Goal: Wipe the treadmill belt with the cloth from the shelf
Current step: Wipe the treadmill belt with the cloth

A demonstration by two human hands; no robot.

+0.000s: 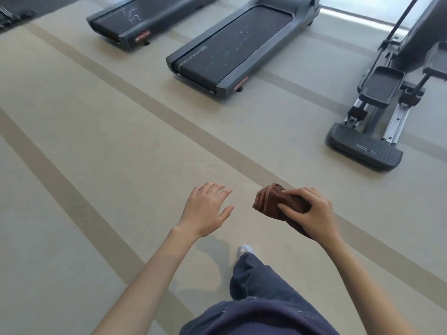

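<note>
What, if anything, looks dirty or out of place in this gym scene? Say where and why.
White specks lie scattered on the nearer treadmill's belt and the farther treadmill's belt, odd against the dark surfaces. The right hand grips the brown cloth, away from both.

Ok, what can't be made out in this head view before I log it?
1. Nearer treadmill and farther treadmill: front ends cut off by the top edge.
2. White specks on the nearer treadmill: too small to identify.
3. Cloth: rear part hidden under the right hand.
4. Elliptical machine: cut off by the right edge.
5. Shelf: not in frame.
</note>
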